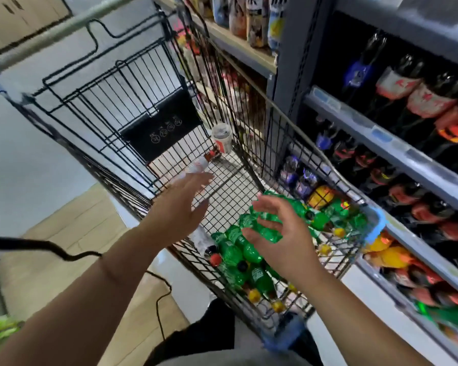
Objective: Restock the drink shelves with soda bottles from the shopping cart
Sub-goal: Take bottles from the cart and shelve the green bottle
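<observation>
A black wire shopping cart (251, 133) stands in front of me, against the drink shelves (397, 143) on the right. Several green soda bottles (238, 249) lie heaped in its near right corner, some with yellow caps. A clear bottle with a red cap (200, 165) lies further in on the cart floor. My left hand (180, 204) hovers over the cart's left side, fingers straight, holding nothing. My right hand (278, 231) hangs just above the green bottles with fingers loosely curved and empty.
A lidded cup (222, 137) stands at the cart's far end. The shelves hold dark bottles with red, orange and blue labels (418, 96). A black cable (64, 253) runs across the tiled floor at left. The folded child seat flap (159, 128) is up.
</observation>
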Available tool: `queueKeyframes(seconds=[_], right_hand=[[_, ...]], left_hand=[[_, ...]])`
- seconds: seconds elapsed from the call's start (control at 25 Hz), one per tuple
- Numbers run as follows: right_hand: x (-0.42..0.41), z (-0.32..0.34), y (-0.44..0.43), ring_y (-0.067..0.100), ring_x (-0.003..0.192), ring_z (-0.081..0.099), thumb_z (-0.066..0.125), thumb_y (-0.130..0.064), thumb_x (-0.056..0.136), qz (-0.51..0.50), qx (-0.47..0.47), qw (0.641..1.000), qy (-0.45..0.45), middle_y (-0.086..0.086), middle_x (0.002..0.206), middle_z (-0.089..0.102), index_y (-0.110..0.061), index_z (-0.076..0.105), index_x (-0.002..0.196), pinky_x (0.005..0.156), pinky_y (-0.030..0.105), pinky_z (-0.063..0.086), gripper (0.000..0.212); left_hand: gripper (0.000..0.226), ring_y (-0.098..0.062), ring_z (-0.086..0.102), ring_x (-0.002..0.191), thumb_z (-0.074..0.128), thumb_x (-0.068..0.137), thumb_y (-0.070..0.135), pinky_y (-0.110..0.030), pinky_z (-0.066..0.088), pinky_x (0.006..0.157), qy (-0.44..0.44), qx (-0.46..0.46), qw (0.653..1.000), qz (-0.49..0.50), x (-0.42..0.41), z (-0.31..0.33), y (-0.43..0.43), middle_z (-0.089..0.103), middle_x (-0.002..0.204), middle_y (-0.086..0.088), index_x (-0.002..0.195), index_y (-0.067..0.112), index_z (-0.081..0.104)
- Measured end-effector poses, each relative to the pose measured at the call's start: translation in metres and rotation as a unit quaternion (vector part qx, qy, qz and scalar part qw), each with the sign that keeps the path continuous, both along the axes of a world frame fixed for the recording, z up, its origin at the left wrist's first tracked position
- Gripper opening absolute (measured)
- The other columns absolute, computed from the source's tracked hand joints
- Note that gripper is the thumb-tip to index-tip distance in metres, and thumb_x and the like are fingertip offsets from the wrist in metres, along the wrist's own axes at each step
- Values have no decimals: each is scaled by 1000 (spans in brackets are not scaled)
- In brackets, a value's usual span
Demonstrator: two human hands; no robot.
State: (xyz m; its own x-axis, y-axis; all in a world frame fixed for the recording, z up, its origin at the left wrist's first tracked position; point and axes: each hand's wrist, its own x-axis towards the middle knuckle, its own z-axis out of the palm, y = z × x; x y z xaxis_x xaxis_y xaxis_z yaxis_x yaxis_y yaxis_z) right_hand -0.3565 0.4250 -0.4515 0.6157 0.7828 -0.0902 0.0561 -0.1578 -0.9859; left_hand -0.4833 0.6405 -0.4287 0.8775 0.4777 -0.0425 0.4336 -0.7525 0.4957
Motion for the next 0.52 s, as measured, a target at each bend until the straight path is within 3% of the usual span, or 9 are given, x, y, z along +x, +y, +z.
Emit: queueKeyframes(seconds=[0.12, 0.24, 0.4, 0.52], right_hand=[[-14, -31, 18, -6, 120, 58, 83, -44, 77, -35, -27, 999, 17, -30, 123, 61, -43, 52, 129, 96, 13, 50, 60], [-23, -57, 26, -13, 116, 56, 84, -48, 71, -57, -80, 995, 23, -28, 121, 63, -40, 49, 131, 93, 6, 47, 70], [-25, -81, 23, -15, 115, 55, 85, -49, 68, -75, -126, 989, 25, -26, 120, 61, -39, 50, 130, 91, 5, 47, 71], [-23, -95, 14, -15, 114, 54, 85, -49, 70, -86, -157, 984, 22, -26, 118, 60, -39, 51, 129, 90, 4, 47, 69]], left_hand=[[61, -18, 55, 128, 69, 94, 27, -43, 43, 110, 91, -20, 991, -94, 9, -32, 36, 53, 148, 4, 146, 38, 40], [68, -18, 53, 131, 75, 89, 26, -36, 39, 111, 191, -22, 957, -216, 28, -58, 57, 51, 149, 5, 149, 36, 44], [65, -19, 47, 136, 80, 86, 29, -31, 36, 112, 370, 19, 838, -400, 66, -90, 53, 53, 147, 2, 145, 29, 52], [72, -22, 51, 130, 83, 82, 36, -32, 41, 105, 448, 69, 748, -485, 80, -108, 36, 58, 140, -2, 145, 24, 52]])
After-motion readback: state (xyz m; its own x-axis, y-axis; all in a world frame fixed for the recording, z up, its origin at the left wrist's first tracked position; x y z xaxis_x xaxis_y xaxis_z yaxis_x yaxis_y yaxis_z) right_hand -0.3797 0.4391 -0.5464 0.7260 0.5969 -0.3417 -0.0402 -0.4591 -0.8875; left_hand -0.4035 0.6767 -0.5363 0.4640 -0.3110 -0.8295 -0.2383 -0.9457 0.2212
